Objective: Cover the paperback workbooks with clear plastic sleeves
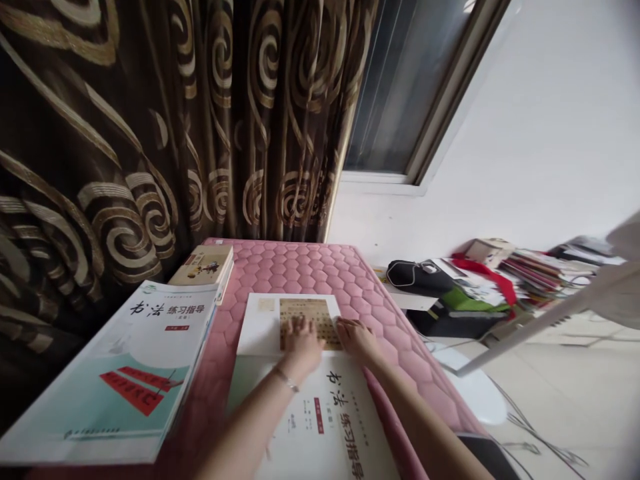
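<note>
Head view: the left hand [303, 345] and right hand [357, 338] lie flat and apart, gripping nothing, on the brown practice page [315, 313] of a calligraphy workbook [325, 427], apparently pressing it open. It rests on a pink quilted mat [320, 267], beside a second workbook [105, 373].

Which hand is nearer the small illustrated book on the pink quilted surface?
Left. The left hand rests right of the small illustrated book; the right hand lies farther right.

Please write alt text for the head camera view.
The left hand and right hand rest on a tan calligraphy sheet near a white book on a pink quilted mat. A matching book lies beside them, by a brown swirled curtain.
</note>
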`<state>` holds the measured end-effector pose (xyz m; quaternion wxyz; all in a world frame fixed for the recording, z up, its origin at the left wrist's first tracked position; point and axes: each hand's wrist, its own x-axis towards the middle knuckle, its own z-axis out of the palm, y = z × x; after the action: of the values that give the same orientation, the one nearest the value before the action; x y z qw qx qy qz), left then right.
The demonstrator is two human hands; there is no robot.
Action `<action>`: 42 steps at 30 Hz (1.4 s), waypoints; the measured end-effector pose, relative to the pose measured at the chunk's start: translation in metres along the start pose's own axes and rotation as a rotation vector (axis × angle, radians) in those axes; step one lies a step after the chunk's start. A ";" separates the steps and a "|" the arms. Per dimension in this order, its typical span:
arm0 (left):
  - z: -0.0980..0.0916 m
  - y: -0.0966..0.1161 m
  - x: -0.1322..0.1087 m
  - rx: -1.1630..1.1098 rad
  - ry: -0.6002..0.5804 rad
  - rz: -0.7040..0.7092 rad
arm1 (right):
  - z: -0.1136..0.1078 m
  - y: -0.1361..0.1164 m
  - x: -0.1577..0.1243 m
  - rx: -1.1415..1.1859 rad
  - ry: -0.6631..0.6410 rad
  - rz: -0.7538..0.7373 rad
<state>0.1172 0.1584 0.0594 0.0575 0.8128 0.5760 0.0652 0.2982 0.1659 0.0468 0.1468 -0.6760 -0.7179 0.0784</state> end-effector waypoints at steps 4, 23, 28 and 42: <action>0.018 0.057 0.027 -0.122 -0.053 0.047 | -0.005 0.009 0.017 -0.025 -0.009 0.113; 0.041 0.062 0.028 -0.194 0.024 0.044 | -0.006 0.015 0.119 -0.065 -0.041 0.436; 0.042 0.061 0.027 -0.202 0.043 0.039 | -0.002 0.016 0.109 -0.069 -0.037 0.401; 0.047 0.061 0.028 -0.194 0.110 0.046 | -0.005 0.028 0.084 -0.013 -0.052 0.430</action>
<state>0.1911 0.1640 0.0242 0.1028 0.8117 0.5503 0.1667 0.3223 0.2512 0.0518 0.1037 -0.8122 -0.5612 0.1211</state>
